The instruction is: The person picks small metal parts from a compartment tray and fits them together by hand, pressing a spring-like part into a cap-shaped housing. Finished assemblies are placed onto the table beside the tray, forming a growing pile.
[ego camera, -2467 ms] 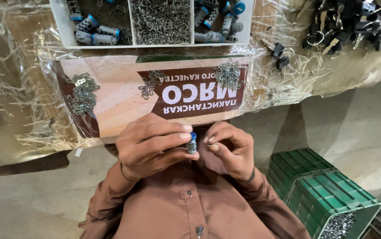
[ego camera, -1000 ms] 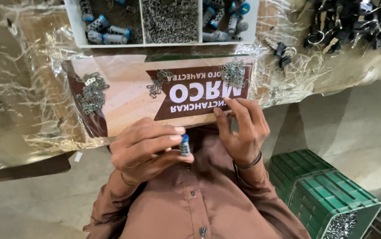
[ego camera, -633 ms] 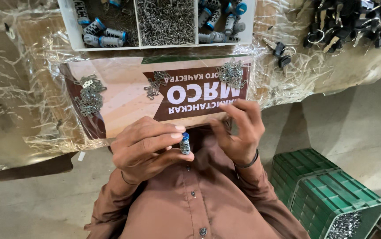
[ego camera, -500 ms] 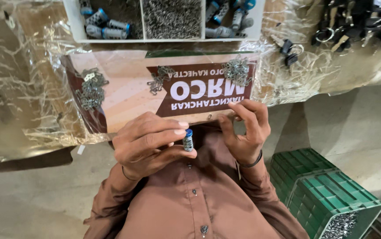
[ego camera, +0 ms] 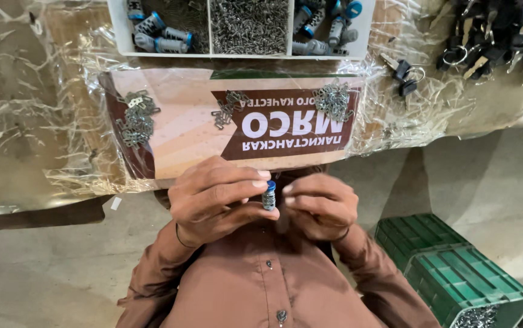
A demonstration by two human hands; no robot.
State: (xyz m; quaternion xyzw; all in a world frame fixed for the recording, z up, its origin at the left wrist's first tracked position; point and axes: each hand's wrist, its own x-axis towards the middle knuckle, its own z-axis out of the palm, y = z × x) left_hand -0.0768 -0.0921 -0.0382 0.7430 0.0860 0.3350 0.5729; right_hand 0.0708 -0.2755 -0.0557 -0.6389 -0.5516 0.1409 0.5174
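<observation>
- While the left hand [ego camera: 216, 200] pinches a small grey cylindrical part with a blue cap [ego camera: 269, 197] between thumb and fingertips, held upright just above the brown shirt front, the right hand [ego camera: 319, 205] sits touching-close beside it, fingers curled together; whether it holds anything, cannot tell (blurred).
- Step in hand, by judgement: fitting a small piece onto the capped cylinder, at the bring-together stage.
- Next move likely calls for fine alignment of the right fingertips with the cylinder's side, and a firm left pinch so it doesn't twist.
- Supply sits ahead: white compartment tray [ego camera: 205, 36] with more grey-and-blue cylinders [ego camera: 158, 37] and a heap of small metal clips [ego camera: 249, 25]; loose clip piles [ego camera: 135, 118] on the plastic-wrapped printed board [ego camera: 182, 127].
- Green plastic crate [ego camera: 456, 273] stands lower right, well apart from both hands.
</observation>
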